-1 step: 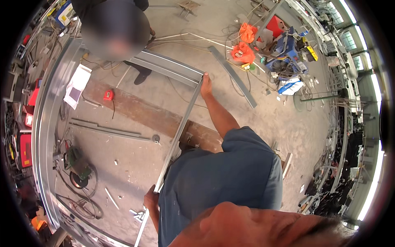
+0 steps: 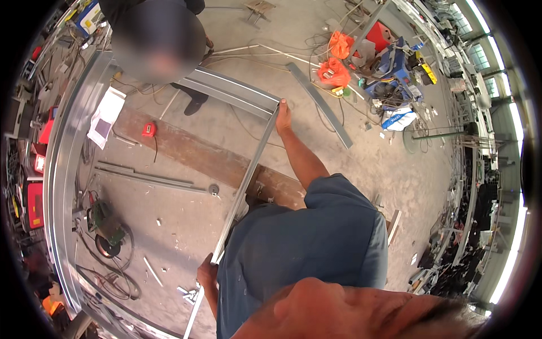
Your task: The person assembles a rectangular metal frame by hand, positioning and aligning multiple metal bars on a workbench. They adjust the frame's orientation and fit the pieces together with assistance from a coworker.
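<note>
A large rectangular frame of grey metal profiles (image 2: 241, 179) spans the view in front of me, its near bar running along the front of my blue shirt. My right hand (image 2: 283, 121) grips the frame's far right corner, with the thumb on top and the other fingers mostly hidden. Lower down on the same bar, my left hand (image 2: 208, 273) is closed around the profile beside my shirt. Across from me a co-worker (image 2: 152, 34) in dark clothes is bent at the frame's far side; their hands are largely hidden.
Inside the frame's outline, a brown board (image 2: 186, 151), a red tape measure (image 2: 148, 129), a white sheet (image 2: 106, 117), thin metal strips (image 2: 149, 179) and a green power tool (image 2: 105, 225) with cable lie on the floor. A grey profile (image 2: 319, 105) and orange bags (image 2: 334, 73) lie to the right.
</note>
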{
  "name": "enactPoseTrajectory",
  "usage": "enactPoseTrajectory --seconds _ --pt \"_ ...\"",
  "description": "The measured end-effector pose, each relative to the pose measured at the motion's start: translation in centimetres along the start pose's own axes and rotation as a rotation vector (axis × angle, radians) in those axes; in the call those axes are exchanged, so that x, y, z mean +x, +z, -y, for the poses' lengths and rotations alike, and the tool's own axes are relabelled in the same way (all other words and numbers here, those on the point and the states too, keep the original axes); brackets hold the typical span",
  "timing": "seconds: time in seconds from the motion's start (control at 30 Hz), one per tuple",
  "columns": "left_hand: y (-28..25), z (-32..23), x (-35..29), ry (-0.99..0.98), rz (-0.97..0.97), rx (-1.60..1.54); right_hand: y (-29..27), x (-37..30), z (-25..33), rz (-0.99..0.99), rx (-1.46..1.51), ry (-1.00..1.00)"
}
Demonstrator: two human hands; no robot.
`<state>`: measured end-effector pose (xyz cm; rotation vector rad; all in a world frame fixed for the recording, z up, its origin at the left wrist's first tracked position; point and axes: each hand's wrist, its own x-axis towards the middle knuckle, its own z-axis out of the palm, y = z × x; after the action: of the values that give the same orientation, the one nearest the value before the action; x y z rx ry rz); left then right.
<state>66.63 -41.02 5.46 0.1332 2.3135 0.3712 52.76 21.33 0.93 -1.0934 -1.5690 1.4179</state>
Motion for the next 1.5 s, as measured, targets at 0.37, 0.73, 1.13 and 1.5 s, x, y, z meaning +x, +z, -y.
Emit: enactPoseTrajectory --seconds 0.37,0.73,1.13,1.5 --pt "-5.0 -6.4 -2.9 -0.123 0.002 0.062 -0.3 1.0 -1.2 0.114 0.034 0.089" --pt "-5.4 -6.5 -3.2 -0.122 0.017 0.047 -0.5 1.1 -0.7 0.127 0.24 0.128" --pt "-5.2 -6.3 -3.1 -0.12 0.016 0.069 -0.6 1.4 -1.0 0.125 0.213 0.108" --pt "-6.0 -7.1 -3.4 -0.144 0.053 0.075 -0.9 1.7 -1.4 0.134 0.176 0.104"
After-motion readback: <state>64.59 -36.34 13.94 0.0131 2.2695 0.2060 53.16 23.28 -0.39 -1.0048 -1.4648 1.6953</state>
